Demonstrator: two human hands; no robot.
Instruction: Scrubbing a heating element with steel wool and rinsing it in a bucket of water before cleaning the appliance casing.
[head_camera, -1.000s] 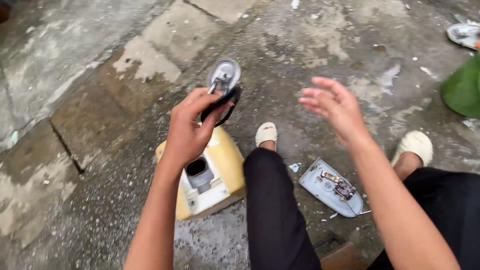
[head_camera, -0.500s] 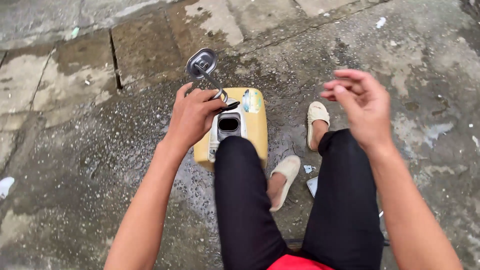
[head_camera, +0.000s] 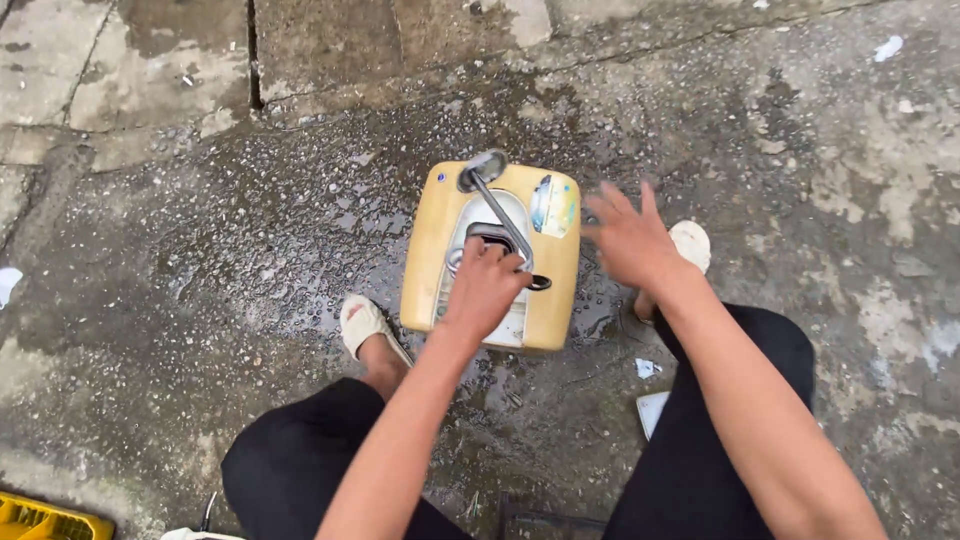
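Observation:
A yellow plastic housing (head_camera: 438, 232) with a grey centre panel lies on the wet concrete between my feet. A round mirror on a thin metal stalk (head_camera: 484, 169) sticks up from it. My left hand (head_camera: 485, 288) is shut on the lower end of the stalk, over the grey panel. My right hand (head_camera: 630, 238) hovers just right of the housing, fingers spread and blurred, holding nothing. A coloured sticker (head_camera: 553, 205) sits on the housing's right side.
My feet in pale slippers stand left (head_camera: 362, 322) and right (head_camera: 691, 243) of the housing. A flat grey-white part (head_camera: 652, 410) lies by my right leg. A yellow object (head_camera: 45, 520) shows at the bottom left corner. Paving slabs with a dark joint (head_camera: 253, 60) lie beyond.
The view swung so the housing now lies centred between my feet. My left hand slid down the stalk toward the panel. My right hand dropped lower, close to the housing's right side.

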